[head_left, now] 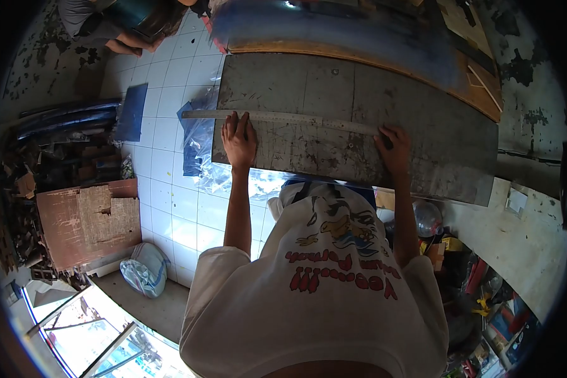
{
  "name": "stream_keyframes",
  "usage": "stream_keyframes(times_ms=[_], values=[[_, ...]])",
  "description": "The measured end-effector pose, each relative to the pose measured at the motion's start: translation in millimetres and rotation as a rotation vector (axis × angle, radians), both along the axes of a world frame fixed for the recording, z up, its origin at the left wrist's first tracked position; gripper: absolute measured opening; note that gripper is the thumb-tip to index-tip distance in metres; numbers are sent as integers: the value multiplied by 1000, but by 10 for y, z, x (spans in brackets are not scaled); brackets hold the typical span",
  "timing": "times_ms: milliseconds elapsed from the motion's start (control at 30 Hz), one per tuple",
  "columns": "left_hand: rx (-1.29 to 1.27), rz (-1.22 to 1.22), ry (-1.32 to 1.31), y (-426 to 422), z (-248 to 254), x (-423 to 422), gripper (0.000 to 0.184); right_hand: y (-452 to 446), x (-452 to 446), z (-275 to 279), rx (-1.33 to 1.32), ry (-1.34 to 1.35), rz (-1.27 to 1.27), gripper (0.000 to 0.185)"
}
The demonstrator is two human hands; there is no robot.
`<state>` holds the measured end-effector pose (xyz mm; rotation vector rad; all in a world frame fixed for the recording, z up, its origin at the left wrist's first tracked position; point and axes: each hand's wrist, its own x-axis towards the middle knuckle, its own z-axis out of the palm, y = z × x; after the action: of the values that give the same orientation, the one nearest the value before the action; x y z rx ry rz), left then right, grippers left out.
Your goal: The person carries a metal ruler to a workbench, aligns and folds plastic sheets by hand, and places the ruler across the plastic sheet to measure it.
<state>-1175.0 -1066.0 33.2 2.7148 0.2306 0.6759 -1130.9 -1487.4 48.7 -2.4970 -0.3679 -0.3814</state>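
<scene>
A long, thin metal ruler [290, 118] lies across a worn grey tabletop [283, 82], its left end jutting past the table's edge. My left hand [239, 142] rests near that edge with fingers stretched out, the fingertips on the ruler. At the ruler's other end is my right hand [394, 148], its fingers bent around the tip. Scratches and dark stains mark the tabletop, and a few straight lines run across it above the ruler.
Beyond the table is a wood-edged bench with a bluish top [334, 31]. Clear plastic sheeting [214, 170] lies on the white tiles at left. Scrap wood and a brown board [88, 220] lie farther left. Another person [101, 28] is at upper left. Assorted items crowd the lower right.
</scene>
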Motion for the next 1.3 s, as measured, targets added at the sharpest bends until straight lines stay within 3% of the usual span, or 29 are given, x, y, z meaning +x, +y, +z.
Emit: stream_keyframes(times_ms=[500, 1300], values=[[23, -3, -6, 24, -52, 1, 30, 68, -54, -47, -22, -88, -14, 15], [39, 8, -18, 13, -64, 10, 29, 91, -65, -82, 9, -188, -29, 15]])
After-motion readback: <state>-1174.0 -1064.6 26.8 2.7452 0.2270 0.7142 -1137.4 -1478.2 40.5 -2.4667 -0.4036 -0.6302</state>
